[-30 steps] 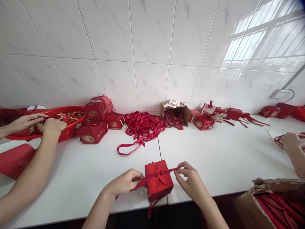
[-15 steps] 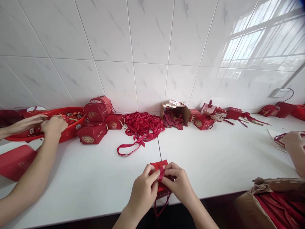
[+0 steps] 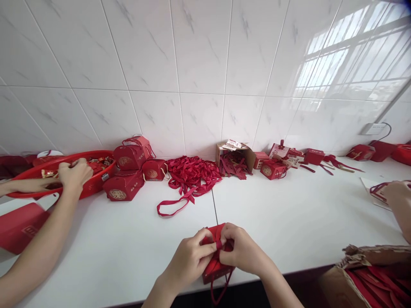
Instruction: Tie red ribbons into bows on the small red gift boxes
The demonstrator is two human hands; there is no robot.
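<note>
A small red gift box (image 3: 214, 267) sits at the near edge of the white table (image 3: 289, 214). My left hand (image 3: 189, 259) and my right hand (image 3: 240, 250) are closed together on top of it, pinching a red ribbon (image 3: 218, 244) between the fingertips. The ribbon's ends hang below the box over the table edge. Most of the box top is hidden by my fingers.
A heap of red ribbons (image 3: 189, 173) lies by the tiled wall, with finished red boxes (image 3: 123, 188) to its left. Another person's hands (image 3: 73, 173) reach into a red tray (image 3: 93, 182). A third person's hand (image 3: 396, 196) is at right. An open carton (image 3: 362, 273) stands at bottom right.
My hands came together from holding the ribbon ends apart to pinching the ribbon over the box top. The person at left moved their hands within the red tray.
</note>
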